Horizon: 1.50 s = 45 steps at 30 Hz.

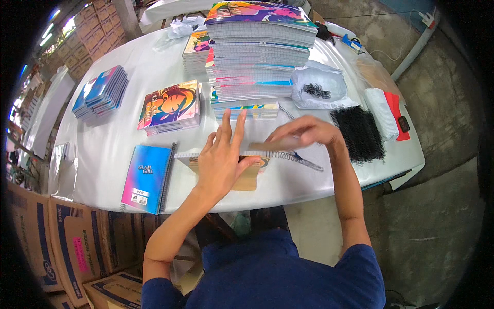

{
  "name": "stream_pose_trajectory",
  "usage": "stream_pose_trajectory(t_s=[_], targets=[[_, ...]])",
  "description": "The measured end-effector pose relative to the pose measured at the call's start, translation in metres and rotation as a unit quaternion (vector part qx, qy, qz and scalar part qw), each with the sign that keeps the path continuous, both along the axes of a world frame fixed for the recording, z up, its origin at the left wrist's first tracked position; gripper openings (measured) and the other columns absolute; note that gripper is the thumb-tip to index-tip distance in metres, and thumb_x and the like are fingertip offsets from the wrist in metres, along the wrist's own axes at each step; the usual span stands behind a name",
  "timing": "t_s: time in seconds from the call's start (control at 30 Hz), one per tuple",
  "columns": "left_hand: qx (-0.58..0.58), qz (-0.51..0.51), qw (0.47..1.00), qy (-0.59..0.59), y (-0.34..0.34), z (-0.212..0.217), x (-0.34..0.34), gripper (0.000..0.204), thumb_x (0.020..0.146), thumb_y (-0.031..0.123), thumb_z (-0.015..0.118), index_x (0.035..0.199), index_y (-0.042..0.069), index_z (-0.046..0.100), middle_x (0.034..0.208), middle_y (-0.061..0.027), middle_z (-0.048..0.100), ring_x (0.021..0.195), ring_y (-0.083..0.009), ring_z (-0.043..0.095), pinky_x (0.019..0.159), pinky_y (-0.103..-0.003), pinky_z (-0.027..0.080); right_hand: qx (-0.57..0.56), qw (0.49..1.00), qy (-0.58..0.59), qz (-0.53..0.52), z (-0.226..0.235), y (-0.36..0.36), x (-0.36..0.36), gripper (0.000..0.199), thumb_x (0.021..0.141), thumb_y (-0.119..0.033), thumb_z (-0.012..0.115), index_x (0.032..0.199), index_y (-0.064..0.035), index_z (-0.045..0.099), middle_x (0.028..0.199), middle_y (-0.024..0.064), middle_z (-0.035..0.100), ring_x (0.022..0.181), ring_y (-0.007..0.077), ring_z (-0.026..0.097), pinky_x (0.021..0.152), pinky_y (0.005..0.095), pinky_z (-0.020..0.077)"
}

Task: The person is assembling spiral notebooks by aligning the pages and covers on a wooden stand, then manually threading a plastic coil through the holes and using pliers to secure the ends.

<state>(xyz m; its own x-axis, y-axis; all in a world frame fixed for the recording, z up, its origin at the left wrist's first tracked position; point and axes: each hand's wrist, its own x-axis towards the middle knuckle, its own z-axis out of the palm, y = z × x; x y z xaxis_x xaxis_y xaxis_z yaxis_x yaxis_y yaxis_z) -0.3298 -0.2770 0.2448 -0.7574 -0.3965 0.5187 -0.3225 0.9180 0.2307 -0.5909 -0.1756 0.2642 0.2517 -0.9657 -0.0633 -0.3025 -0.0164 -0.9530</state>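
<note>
Binding a notebook w/ a spiral wire.
Left hand [222, 160] flat, fingers spread, pressing notebook [242, 175] under it; right hand [303, 133] pinching spiral wire [293, 157] at notebook's edge. Best keep pages squared, holes aligned.

Bright covers on a white table

The table [118, 149] was covered in glossy white. The notebook [145, 178] at the front edge faded from blue at the top to pink at the bottom, and its spiral was dark. The small pile [171, 107] behind it showed a cartoon pattern in orange, yellow and purple. The tall stack [260, 49] carried purple, pink, teal and yellow swirls above grey-white page edges. The far-left pile [100, 94] was blue and pink. The binding coils [357, 134] were black, and the folded cloth [397, 116] beside them was red. The cardboard boxes [67, 242] were brown with blue print. The shirt [278, 278] was dark blue.
</note>
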Motion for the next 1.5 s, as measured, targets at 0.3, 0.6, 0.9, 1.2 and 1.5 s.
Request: stream_pose_trajectory(t_s=[0.3, 0.6, 0.9, 1.2, 1.5], targets=[[0.025, -0.008, 1.0, 0.002, -0.002, -0.004, 0.002, 0.107, 0.063, 0.051, 0.077, 0.151, 0.023, 0.024, 0.152, -0.0139, 0.033, 0.107, -0.0429, 0.06, 0.085, -0.044, 0.054, -0.016, 0.998, 0.057, 0.02, 0.0, 0.001, 0.03, 0.061, 0.082, -0.046, 0.065, 0.122, 0.0007, 0.063, 0.117, 0.0139, 0.065, 0.108, 0.0254, 0.06, 0.098, 0.0357, 0.0426], [0.032, 0.012, 0.999, -0.011, -0.009, 0.002, 0.015, 0.105, 0.063, 0.048, 0.076, 0.151, 0.022, 0.025, 0.149, -0.0165, 0.036, 0.118, -0.0321, 0.056, 0.098, -0.045, 0.047, -0.02, 0.999, 0.031, -0.008, -0.015, -0.015, 0.04, 0.062, 0.081, -0.05, 0.065, 0.119, -0.0006, 0.066, 0.115, 0.0176, 0.066, 0.104, 0.0259, 0.062, 0.094, 0.0366, 0.045], [0.03, 0.025, 0.999, 0.002, -0.016, 0.003, 0.022, 0.105, 0.063, 0.044, 0.078, 0.151, 0.023, 0.024, 0.151, -0.0148, 0.035, 0.119, -0.0323, 0.056, 0.1, -0.048, 0.044, 0.018, 0.999, -0.025, -0.026, -0.021, -0.033, 0.04, 0.069, 0.075, -0.055, 0.07, 0.114, 0.0025, 0.068, 0.116, 0.0209, 0.064, 0.103, 0.0277, 0.062, 0.09, 0.0357, 0.0474], [0.041, 0.045, 0.998, 0.0, -0.02, 0.004, 0.024, 0.107, 0.063, 0.043, 0.079, 0.151, 0.023, 0.023, 0.15, -0.0133, 0.036, 0.123, -0.0295, 0.053, 0.104, -0.053, 0.039, -0.011, 0.993, -0.107, -0.047, -0.05, -0.041, 0.02, 0.055, 0.085, -0.042, 0.068, 0.119, 0.0003, 0.065, 0.115, 0.0122, 0.067, 0.101, 0.0217, 0.061, 0.089, 0.034, 0.0472], [0.038, 0.049, 0.998, 0.012, -0.029, 0.0, 0.036, 0.107, 0.063, 0.046, 0.078, 0.152, 0.023, 0.022, 0.149, -0.0127, 0.039, 0.127, -0.0325, 0.049, 0.106, -0.053, 0.034, -0.066, 0.996, -0.054, 0.04, -0.014, -0.05, 0.051, 0.051, 0.088, -0.037, 0.065, 0.121, 0.0008, 0.063, 0.118, 0.0127, 0.066, 0.108, 0.0206, 0.059, 0.096, 0.0329, 0.0433]])
